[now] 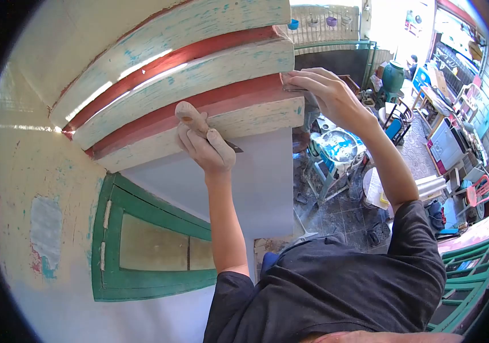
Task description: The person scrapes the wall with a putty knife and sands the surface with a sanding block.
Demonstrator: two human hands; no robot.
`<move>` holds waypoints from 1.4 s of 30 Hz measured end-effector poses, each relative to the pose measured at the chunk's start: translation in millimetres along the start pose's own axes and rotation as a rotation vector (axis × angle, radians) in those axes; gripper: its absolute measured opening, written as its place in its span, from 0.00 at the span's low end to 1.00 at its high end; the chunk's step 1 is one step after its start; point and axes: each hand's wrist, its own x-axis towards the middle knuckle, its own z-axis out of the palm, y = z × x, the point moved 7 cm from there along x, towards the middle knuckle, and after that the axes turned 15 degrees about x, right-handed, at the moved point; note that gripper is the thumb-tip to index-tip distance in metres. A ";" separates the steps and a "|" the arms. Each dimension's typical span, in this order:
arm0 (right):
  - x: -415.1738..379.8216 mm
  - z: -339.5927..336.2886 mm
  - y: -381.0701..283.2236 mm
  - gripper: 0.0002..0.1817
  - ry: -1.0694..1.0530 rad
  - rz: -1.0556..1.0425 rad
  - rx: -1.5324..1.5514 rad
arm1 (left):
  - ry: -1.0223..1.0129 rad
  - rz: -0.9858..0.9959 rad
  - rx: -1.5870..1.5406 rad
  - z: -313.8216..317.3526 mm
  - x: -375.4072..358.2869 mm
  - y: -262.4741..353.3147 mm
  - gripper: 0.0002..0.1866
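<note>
My left hand [207, 150] is closed around a putty knife [192, 117] just in front of the lowest pale moulding band. Its worn, light handle points up, and a bit of dark blade shows below the fingers. My right hand [330, 96] pinches a thin flat piece [293, 87] against the end of the red groove [244, 90], at the moulding's outer corner. Whether that piece is a blade or a scrap of sheet I cannot make out. The stepped moulding [199, 75] has worn whitish paint with turquoise flecks and red recesses.
Under the moulding are a pale wall and a green-framed window [159, 246]. The left wall [47, 234] has patchy, peeling paint. Far below on the right stand a paint-spattered table [336, 150], a green urn [393, 77], chairs and clutter on a tiled floor.
</note>
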 end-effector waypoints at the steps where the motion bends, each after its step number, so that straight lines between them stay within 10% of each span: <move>1: -0.4 -1.7 -1.9 0.21 0.017 -0.003 0.059 | 0.009 0.001 -0.016 0.4 -0.2 -0.9 0.23; 5: 1.0 -7.5 8.6 0.23 -0.119 0.192 0.305 | 0.017 0.057 0.006 1.1 2.6 0.5 0.35; 13: -5.5 1.5 18.1 0.23 -0.058 0.404 0.734 | 0.001 0.038 -0.005 -4.8 5.9 2.8 0.26; 23: 13.6 -26.9 -78.1 0.25 -0.058 0.197 -0.093 | -0.038 0.013 0.014 -7.3 6.9 5.8 0.21; 29: 4.7 -13.1 -85.0 0.34 -0.140 0.252 -0.138 | -0.050 0.000 0.012 -8.4 8.3 6.4 0.22; 42: 5.3 -13.0 -61.1 0.20 -0.042 0.213 -0.383 | -0.030 -0.003 0.022 -4.0 3.0 2.4 0.26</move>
